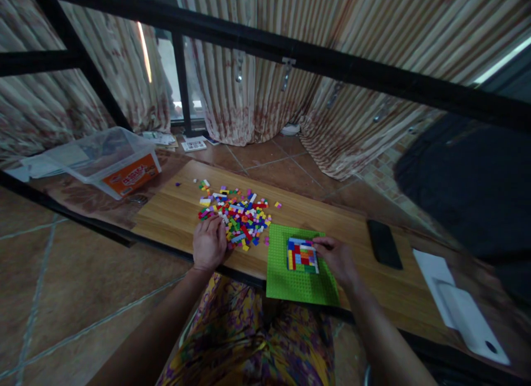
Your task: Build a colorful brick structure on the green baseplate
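Observation:
My left hand [209,242] rests palm down at the near left edge of a heap of small coloured building bricks [244,217]. Its fingers are curled together over the bricks, and whatever they hold is hidden. On a green studded baseplate [280,286] lies a flat, roughly square layer of joined bricks [302,256], mostly red, blue, yellow, orange and white. My right hand [337,259] reaches in from the right. Thumb and finger are pinched at the far right corner of that layer, on a small brick that the fingertips partly cover.
A clear plastic tub [112,159] with an orange label stands at the left. A black phone [384,243] lies on the wooden board [166,214], to the right of the baseplate. Further right are white objects [468,314]. A dark metal rail [265,37] crosses before striped curtains [232,98].

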`<state>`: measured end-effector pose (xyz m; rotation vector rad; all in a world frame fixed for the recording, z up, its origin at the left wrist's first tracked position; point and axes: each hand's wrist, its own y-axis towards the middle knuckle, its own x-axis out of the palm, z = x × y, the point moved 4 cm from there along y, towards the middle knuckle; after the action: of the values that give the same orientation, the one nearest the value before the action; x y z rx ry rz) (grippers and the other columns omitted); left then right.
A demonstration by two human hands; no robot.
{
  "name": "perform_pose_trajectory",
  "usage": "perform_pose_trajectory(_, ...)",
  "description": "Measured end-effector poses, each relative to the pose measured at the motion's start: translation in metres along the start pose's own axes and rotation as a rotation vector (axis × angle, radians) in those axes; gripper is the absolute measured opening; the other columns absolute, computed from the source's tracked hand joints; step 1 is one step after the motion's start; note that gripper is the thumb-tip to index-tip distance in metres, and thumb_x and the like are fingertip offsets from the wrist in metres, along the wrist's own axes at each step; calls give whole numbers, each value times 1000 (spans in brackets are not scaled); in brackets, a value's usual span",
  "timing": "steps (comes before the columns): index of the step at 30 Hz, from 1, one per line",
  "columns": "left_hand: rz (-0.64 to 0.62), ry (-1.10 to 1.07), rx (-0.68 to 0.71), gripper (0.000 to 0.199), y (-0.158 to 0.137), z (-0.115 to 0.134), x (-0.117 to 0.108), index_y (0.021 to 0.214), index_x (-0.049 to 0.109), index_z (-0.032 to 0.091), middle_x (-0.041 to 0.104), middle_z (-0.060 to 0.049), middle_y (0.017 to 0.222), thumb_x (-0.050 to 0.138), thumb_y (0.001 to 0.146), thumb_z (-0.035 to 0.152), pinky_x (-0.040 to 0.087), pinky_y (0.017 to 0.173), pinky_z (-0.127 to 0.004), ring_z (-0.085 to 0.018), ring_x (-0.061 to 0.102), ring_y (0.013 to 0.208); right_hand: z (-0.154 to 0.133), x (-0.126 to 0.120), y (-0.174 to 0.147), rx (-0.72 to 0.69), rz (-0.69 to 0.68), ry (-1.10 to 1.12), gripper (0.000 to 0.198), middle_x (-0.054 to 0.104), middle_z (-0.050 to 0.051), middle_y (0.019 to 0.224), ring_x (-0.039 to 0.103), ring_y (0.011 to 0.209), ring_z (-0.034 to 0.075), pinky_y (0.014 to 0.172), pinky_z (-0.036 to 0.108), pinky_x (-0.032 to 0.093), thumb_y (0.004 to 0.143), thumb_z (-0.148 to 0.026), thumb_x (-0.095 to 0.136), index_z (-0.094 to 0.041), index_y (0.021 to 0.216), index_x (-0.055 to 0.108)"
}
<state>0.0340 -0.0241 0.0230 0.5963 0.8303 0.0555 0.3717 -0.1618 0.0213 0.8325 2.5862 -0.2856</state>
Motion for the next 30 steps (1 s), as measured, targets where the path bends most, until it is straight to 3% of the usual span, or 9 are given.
perform_pose_trajectory(3,11,6,8,30,0,0,0,107,64,17,66,-13,111,42,94,33,46,95,-45,-28,58,106,-3,-1,-3,-27,4,-43,27,74,7,80,68,74,24,73,40,54,64,-41,70,-20,79,73)
perform_pose_trajectory(6,25,18,16,29,0,0,0,106,64,17,67,-12,110,42,94,32,47,94,-44,-27,59,104,-5,-2,-16,-51,106,-76,36,73,9,85,67,79,25,76,40,53,69,-46,67,-17,90,71)
perform_pose_trajectory(11,12,27,14,30,0,2,-1,106,64,16,67,-12,110,42,94,32,47,94,-44,-27,59,105,-12,17,-57,-84,235,-277,77,63,19,119,61,101,30,87,46,48,73,-63,62,-12,130,52)
perform_pose_trajectory(15,5,23,5,31,0,1,-1,106,65,15,67,-12,110,42,94,32,47,94,-44,-27,59,104,-24,42,-80,-146,225,-542,100,50,23,137,45,125,37,101,52,37,68,-69,63,-10,144,36)
perform_pose_trajectory(20,27,29,36,29,-1,0,0,107,65,15,67,-12,111,43,94,31,47,95,-43,-27,59,105,-25,47,-80,-165,198,-586,99,48,23,138,45,126,36,102,52,36,73,-66,60,-10,148,28)
perform_pose_trajectory(30,46,10,59,26,0,0,-1,105,65,16,68,-11,108,45,94,29,49,94,-43,-25,60,103,-9,13,-47,-207,96,-590,93,47,23,141,47,127,35,105,50,38,74,-59,59,-10,147,28)
